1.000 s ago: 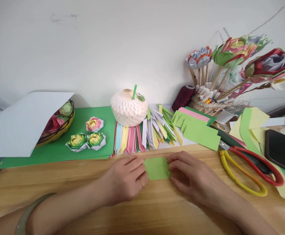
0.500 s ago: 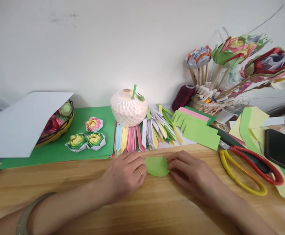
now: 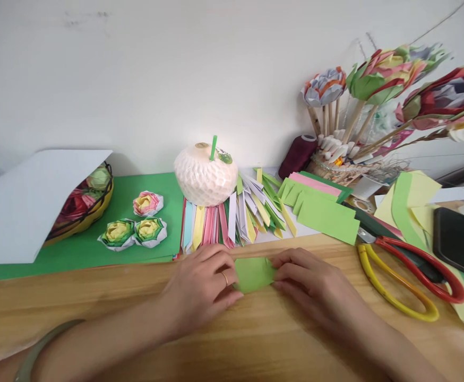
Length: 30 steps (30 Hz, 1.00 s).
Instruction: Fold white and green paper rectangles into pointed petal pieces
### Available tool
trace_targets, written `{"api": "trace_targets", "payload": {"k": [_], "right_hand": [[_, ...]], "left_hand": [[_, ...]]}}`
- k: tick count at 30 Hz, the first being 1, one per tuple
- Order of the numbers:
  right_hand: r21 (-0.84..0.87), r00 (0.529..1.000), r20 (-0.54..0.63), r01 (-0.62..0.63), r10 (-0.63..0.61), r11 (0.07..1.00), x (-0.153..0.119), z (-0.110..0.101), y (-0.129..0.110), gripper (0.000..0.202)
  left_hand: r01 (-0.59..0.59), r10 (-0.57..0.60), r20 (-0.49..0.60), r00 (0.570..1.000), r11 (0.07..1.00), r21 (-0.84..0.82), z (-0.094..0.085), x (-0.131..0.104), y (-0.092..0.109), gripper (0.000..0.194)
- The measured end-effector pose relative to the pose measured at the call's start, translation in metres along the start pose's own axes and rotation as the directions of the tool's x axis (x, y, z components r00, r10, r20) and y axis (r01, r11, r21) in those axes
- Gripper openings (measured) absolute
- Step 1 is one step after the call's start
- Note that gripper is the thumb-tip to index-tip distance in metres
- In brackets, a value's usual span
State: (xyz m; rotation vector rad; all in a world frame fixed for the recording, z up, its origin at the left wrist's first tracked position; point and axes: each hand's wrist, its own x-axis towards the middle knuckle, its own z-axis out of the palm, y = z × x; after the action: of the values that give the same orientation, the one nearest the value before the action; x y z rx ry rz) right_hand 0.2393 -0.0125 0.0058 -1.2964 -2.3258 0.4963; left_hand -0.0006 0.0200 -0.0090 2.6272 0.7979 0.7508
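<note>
At lower left, the frame's edge cuts through my bangle (image 3: 36, 347). The white sheet (image 3: 44, 204) hides part of the yellow basket (image 3: 106, 204) at left. My fingers cover both ends of the green paper (image 3: 254, 274).

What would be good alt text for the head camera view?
Two bare hands, left and right, hold a green paper piece by its ends over a wooden table. Behind are folded paper strips and a white textured ornament; paper flowers lie left, scissors right.
</note>
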Motion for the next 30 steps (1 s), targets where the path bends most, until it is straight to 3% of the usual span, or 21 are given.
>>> {"api": "trace_targets", "payload": {"k": [6, 19, 30], "right_hand": [[0.020, 0.999, -0.016, -0.046, 0.046, 0.999, -0.001, 0.003, -0.001, 0.017], [0.010, 0.993, -0.036, -0.111, 0.111, 0.994, 0.000, 0.008, -0.004, 0.015], [0.047, 0.992, -0.015, -0.124, 0.125, 0.991, -0.002, 0.007, -0.004, 0.017]], "left_hand": [[0.034, -0.035, -0.033, 0.999, 0.999, -0.029, 0.002, 0.002, 0.002, 0.017], [0.224, -0.237, -0.068, 0.969, 0.961, -0.164, 0.009, 0.003, 0.011, 0.012], [0.243, -0.252, -0.048, 0.967, 0.959, -0.144, 0.012, 0.003, 0.012, 0.018]]}}
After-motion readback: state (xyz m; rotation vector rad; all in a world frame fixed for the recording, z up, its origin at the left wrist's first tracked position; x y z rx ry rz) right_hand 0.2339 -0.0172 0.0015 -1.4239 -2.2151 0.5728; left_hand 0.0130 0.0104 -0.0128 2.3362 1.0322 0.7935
